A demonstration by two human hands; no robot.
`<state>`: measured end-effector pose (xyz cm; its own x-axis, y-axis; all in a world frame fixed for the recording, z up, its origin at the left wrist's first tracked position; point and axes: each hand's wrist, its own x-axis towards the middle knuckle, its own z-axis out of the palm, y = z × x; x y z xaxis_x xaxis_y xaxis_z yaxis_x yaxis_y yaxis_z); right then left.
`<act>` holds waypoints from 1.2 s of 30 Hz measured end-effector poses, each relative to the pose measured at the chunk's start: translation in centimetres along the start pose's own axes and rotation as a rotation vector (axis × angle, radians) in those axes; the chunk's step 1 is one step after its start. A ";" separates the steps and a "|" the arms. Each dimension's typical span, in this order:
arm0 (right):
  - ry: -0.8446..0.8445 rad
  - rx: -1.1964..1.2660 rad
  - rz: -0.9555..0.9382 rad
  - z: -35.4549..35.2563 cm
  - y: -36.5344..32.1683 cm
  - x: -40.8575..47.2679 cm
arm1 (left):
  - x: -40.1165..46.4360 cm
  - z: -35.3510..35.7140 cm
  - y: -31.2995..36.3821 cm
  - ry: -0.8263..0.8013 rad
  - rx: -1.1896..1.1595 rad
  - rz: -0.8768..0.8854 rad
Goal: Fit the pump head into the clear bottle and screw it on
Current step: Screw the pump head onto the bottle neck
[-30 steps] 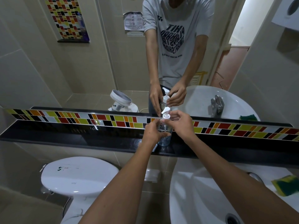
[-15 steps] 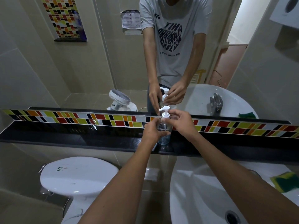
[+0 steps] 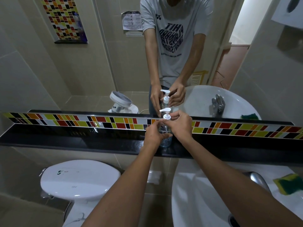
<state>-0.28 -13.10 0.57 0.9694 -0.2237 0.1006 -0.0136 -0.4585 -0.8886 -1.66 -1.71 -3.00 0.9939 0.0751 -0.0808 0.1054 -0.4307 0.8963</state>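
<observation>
A clear bottle [image 3: 166,141] stands upright on the black ledge [image 3: 82,141] below the mirror. A white pump head [image 3: 166,112] sits on its neck, nozzle pointing left. My left hand [image 3: 153,132] is wrapped around the bottle's body. My right hand [image 3: 181,124] has its fingers closed on the white collar of the pump head. The middle of the bottle is hidden behind my fingers. The mirror repeats both hands and the bottle.
A white toilet tank lid [image 3: 80,179] lies below the ledge at left. A white basin [image 3: 205,202] with a chrome tap [image 3: 257,179] sits at lower right, a yellow-green sponge [image 3: 288,183] on its rim. A coloured tile strip [image 3: 65,121] backs the ledge.
My hands have stayed on the bottle and the pump collar. The right hand's fingers have shifted slightly around the collar; the bottle stands in the same spot.
</observation>
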 end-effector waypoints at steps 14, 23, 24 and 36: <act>-0.244 0.355 -0.009 -3.5 1.0 0.8 | 0.4 -0.1 -0.4 -0.022 0.026 -0.007; -0.370 0.445 0.100 -3.4 -0.2 3.0 | 0.6 0.4 0.1 -0.049 0.060 0.041; -0.400 0.452 0.103 -3.6 -0.2 3.2 | 0.6 0.4 0.0 -0.049 0.067 0.048; -0.377 0.440 0.107 -4.4 -0.8 4.0 | 0.4 0.9 -0.6 -0.021 0.173 0.174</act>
<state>2.54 -17.39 3.67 0.9895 0.1092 -0.0943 -0.0913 -0.0322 -0.9953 -1.33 -2.23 -3.94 0.9979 -0.0317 0.0573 -0.0650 -0.5836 0.8095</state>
